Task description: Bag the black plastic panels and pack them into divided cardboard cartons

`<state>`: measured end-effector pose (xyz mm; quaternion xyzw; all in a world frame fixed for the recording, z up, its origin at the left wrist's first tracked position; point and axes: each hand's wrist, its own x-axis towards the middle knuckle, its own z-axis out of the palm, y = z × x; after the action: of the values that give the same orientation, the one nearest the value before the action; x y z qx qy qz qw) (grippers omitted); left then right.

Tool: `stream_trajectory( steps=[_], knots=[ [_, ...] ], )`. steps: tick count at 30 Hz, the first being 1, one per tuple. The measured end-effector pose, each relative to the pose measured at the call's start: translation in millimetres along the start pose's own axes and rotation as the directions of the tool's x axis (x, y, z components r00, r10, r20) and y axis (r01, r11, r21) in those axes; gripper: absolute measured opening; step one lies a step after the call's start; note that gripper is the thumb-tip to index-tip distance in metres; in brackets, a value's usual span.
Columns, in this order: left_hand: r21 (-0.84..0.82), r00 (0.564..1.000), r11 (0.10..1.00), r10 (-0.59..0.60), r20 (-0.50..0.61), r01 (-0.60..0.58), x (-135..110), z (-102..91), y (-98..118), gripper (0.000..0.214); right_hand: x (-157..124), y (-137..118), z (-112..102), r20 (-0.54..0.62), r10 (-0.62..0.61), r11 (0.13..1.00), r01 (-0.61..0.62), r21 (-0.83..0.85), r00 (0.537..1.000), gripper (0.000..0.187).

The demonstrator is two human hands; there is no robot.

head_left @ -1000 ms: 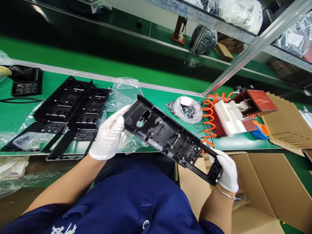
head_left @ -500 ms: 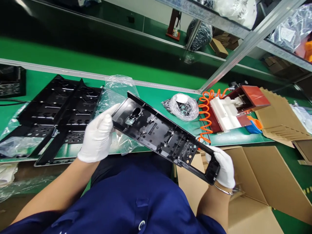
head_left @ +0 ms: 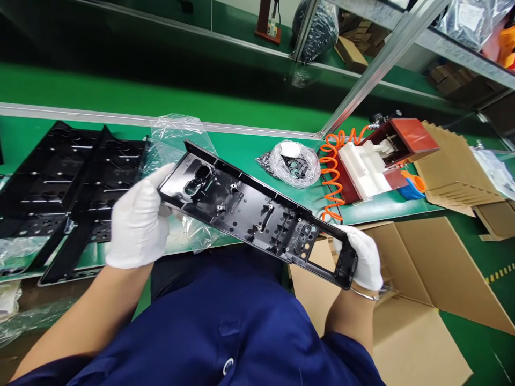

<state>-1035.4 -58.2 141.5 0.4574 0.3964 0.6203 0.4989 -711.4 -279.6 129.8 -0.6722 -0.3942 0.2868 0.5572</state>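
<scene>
A long black plastic housing (head_left: 249, 209) is held up in front of my body, tilted down to the right, its ribbed inner side with posts and holes facing me. My left hand (head_left: 140, 220), in a white glove, grips its wide end beside an oval slot. Around the narrow end, next to a rectangular opening, closes my gloved right hand (head_left: 362, 257); some of its fingers are hidden behind the part. Two similar black housings (head_left: 52, 177) lie side by side on the green bench at the left. Clear plastic film (head_left: 181, 139) lies behind my left hand.
On the bench (head_left: 237, 145) sits a clear bag of small black parts (head_left: 295, 163). Right of it are a coiled orange air hose (head_left: 332, 177) and a red-and-white fixture (head_left: 370, 166). An open cardboard box (head_left: 418, 332) stands at lower right; a metal post (head_left: 374, 69) rises behind.
The housing and both hands appear slightly further left and the view has shifted a little. Both hands keep their hold, and the housing's inner face catches more light at its wide end.
</scene>
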Motion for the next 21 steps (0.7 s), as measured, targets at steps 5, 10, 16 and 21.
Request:
stream_trajectory(
  steps=[5, 10, 16, 21],
  knots=[
    [0.017, 0.999, 0.999, 0.038, 0.014, -0.038, 2, 0.9, -1, 0.06, 2, -8, 4, 0.014, -0.022, 1.0, 0.022, 0.011, 1.0, 0.028],
    [-0.015, 1.0, 1.0, 0.01, 0.025, -0.01, 6, 1.7, -3, 0.06, 1, -4, 4, 0.021, -0.004, 0.998, 0.002, 0.07, 1.0, 0.028],
    [-0.018, 0.999, 1.0, 0.01, -0.043, -0.011, 7, 6.4, -1, 0.044, -5, -10, 8, 0.013, -0.041, 0.998, 0.04, 0.041, 0.999, 0.031],
    [-0.009, 0.994, 0.995, 0.102, -0.025, -0.102, 6, 12.1, 4, 0.038, -5, -25, 14, 0.045, -0.083, 0.995, 0.08, 0.065, 0.995, 0.035]
  ],
)
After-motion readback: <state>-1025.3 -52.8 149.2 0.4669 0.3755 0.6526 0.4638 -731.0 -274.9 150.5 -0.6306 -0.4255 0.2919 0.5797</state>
